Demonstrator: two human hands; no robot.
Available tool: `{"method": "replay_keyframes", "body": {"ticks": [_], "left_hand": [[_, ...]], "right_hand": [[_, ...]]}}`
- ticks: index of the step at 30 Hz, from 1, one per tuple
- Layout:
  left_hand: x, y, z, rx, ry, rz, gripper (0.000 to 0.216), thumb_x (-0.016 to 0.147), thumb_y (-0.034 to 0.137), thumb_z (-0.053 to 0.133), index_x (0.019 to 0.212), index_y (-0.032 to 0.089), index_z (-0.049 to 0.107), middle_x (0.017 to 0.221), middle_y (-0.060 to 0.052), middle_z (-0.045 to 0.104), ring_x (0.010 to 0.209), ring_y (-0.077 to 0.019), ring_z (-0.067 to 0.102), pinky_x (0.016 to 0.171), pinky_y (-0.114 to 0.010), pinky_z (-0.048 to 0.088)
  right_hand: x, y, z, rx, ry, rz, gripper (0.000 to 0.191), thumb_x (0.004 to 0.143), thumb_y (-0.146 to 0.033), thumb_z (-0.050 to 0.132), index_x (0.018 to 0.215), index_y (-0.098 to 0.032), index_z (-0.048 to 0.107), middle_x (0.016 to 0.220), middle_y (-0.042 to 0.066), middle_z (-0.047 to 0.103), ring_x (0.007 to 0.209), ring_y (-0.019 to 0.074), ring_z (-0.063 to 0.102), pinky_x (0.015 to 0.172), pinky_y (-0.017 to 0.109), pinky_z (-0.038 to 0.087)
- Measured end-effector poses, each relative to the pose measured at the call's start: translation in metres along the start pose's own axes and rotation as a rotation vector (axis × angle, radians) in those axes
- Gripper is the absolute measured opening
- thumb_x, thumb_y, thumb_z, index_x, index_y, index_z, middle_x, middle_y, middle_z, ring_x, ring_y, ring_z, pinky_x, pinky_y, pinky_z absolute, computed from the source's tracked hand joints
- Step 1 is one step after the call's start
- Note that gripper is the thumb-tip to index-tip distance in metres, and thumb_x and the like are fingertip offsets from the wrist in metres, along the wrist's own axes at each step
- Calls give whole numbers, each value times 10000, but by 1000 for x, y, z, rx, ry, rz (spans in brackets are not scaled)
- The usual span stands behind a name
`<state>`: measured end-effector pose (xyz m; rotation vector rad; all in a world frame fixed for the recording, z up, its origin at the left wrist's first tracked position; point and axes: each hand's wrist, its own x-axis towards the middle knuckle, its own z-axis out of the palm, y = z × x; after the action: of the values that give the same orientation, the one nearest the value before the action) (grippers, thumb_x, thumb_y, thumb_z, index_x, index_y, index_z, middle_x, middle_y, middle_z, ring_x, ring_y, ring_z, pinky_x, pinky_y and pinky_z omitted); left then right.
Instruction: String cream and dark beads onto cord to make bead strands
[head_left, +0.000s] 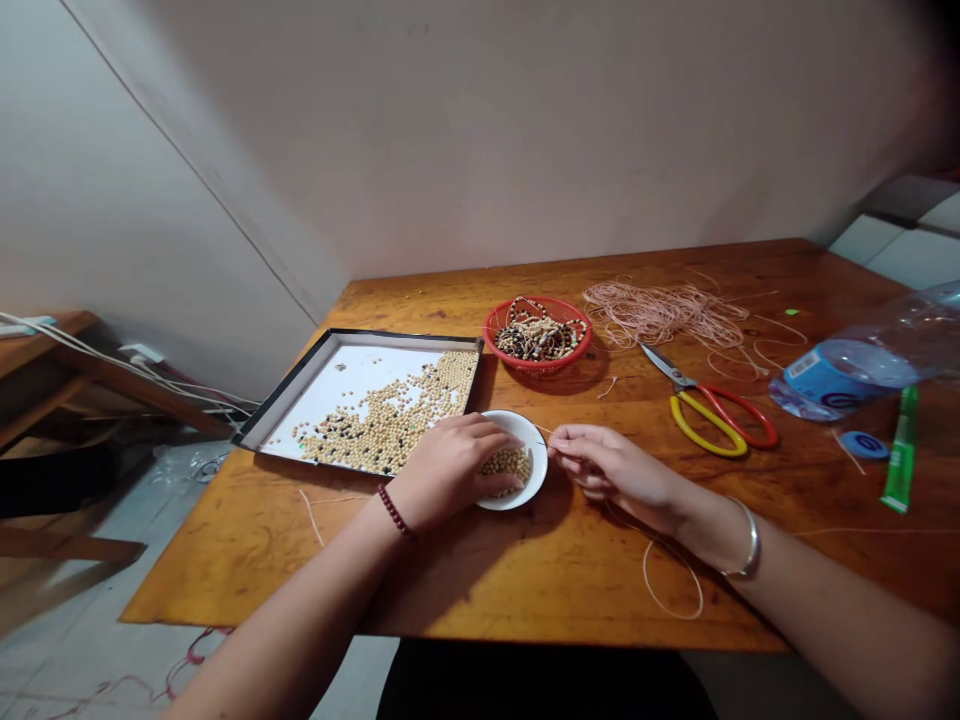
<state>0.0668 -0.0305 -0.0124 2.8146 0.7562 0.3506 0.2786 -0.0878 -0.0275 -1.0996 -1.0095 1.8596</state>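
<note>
A small white bowl (536, 480) holds small pale beads (519, 464). My left hand (454, 460) lies over its left side, the fingers and thumb apart and reaching down to the beads; some fingertips are hidden. Just right of the bowl, my right hand (600, 465) is closed in a pinch on a thin pale cord, whose tip points toward the bowl's rim. A loop of this cord (646, 575) trails below my right wrist onto the table. Left of the bowl, a black-edged tray (360, 362) bears many pale beads and some dark ones.
Behind the bowl stands a red basket (538, 366) of strung beads, with a tangle of pink cord (667, 312) beside it. Scissors with yellow and red handles (709, 415) lie at right. Farther right are a plastic bottle (847, 375), a blue cap (862, 444) and a green tube (901, 455).
</note>
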Motion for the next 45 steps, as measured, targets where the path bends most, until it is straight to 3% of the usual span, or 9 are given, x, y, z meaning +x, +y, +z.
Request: {"method": "replay_keyframes", "body": {"ticks": [7, 11, 16, 19, 22, 24, 29, 45], "left_hand": [[-1, 1, -1, 49, -57, 12, 382, 816, 444, 608, 1131, 229, 616, 1024, -63, 663, 964, -226, 570, 829, -359, 407], [0, 4, -2, 73, -83, -6, 298, 825, 435, 600, 1026, 222, 657, 913, -46, 670, 896, -205, 576, 767, -323, 373], [0, 6, -2, 77, -99, -19, 162, 851, 358, 586, 891, 240, 689, 798, -8, 676, 797, -174, 569, 708, -307, 319], [1, 6, -1, 72, -84, -23, 187, 864, 363, 568, 864, 223, 692, 779, -19, 676, 781, -170, 569, 702, -304, 315], [1, 4, 1, 59, -67, -36, 222, 874, 379, 549, 857, 202, 682, 784, -30, 676, 781, -177, 576, 708, -305, 331], [2, 3, 3, 10, -43, -46, 231, 885, 377, 532, 862, 193, 669, 806, -32, 680, 791, -179, 582, 722, -304, 352], [1, 2, 7, -127, 14, -74, 183, 879, 342, 550, 870, 189, 650, 843, -22, 680, 776, -157, 585, 732, -280, 410], [-1, 2, 10, -126, 54, -117, 174, 863, 353, 569, 887, 199, 647, 886, -39, 646, 834, -163, 582, 754, -282, 452]], "right_hand": [[0, 3, -4, 48, 4, 8, 194, 792, -325, 562, 838, -140, 596, 629, -50, 447, 398, 12, 186, 407, 210, 61], [0, 6, -6, 38, 3, -8, 254, 840, -382, 536, 853, -140, 611, 638, -45, 451, 410, 16, 184, 405, 209, 59], [1, 6, -4, -13, -18, -31, 242, 803, -387, 611, 767, -152, 565, 584, -71, 374, 423, 29, 172, 394, 203, 79], [3, 8, -4, -136, 62, -119, 256, 793, -390, 618, 718, -156, 548, 570, -64, 388, 448, 45, 261, 409, 193, 181], [5, 10, -5, -385, 161, -295, 233, 805, -364, 603, 718, -149, 581, 652, -14, 515, 580, 89, 437, 532, 208, 341], [5, 12, -5, -557, 223, -370, 201, 820, -337, 584, 741, -153, 596, 706, 5, 571, 652, 116, 487, 596, 226, 375], [1, 16, -1, -804, 283, -410, 154, 844, -288, 548, 762, -170, 602, 677, -8, 587, 595, 111, 470, 550, 220, 343], [-2, 16, 1, -961, 274, -473, 135, 849, -223, 515, 725, -177, 537, 565, -52, 453, 515, 88, 404, 524, 207, 298]]}}
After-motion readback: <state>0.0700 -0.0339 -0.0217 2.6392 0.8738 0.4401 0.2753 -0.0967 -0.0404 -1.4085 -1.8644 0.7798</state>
